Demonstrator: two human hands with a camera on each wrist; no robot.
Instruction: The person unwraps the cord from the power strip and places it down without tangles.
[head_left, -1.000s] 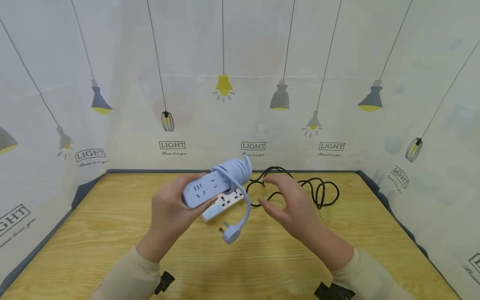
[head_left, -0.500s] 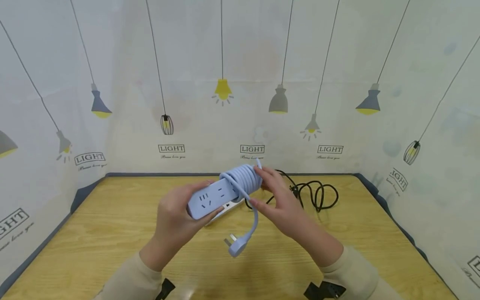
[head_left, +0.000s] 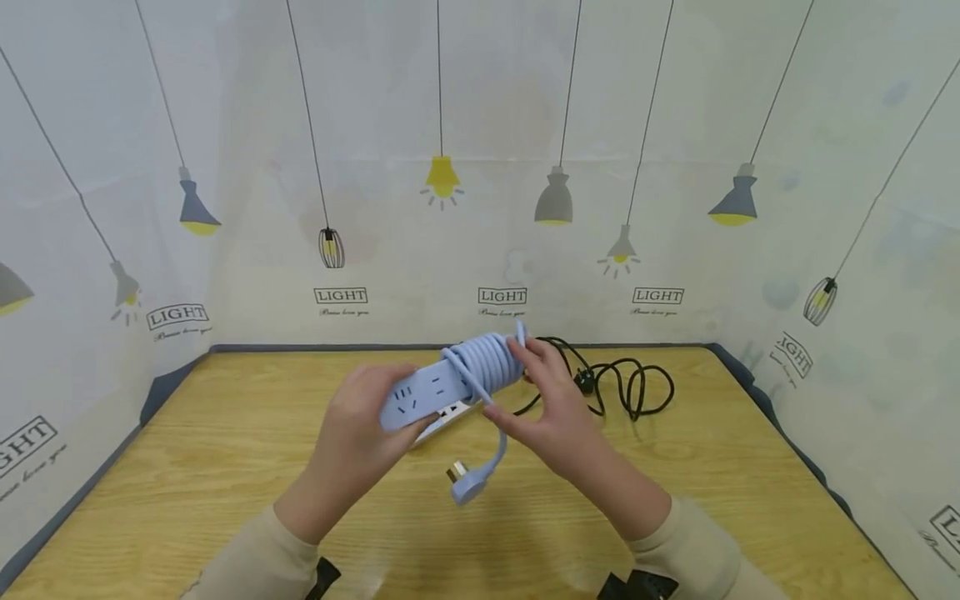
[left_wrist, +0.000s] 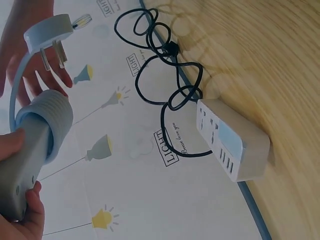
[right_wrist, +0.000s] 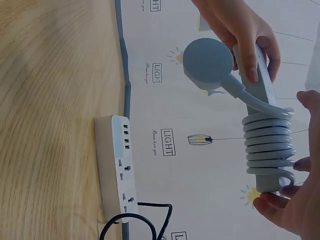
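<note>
A light blue power strip (head_left: 422, 393) is held up above the table, tilted, with its cord (head_left: 491, 367) wound in several turns around its far end. My left hand (head_left: 354, 429) grips the bare socket end between thumb and fingers. At the wound end is my right hand (head_left: 558, 421), its fingertips curled on the strip's tip and cord in the right wrist view. The three-pin plug (head_left: 469, 486) dangles below on a loose length of cord. Behind and beneath lies a white power strip (right_wrist: 112, 170), partly hidden in the head view.
The white strip's black cord (head_left: 637, 392) lies in loose loops at the back right of the wooden table (head_left: 225, 450), with a black plug (head_left: 583, 382) among them. A lamp-patterned sheet (head_left: 390, 208) walls off the back and sides.
My right hand has come in from the right, from apart to holding the wound end of the light blue strip. The strip has shifted slightly right in my left hand.
</note>
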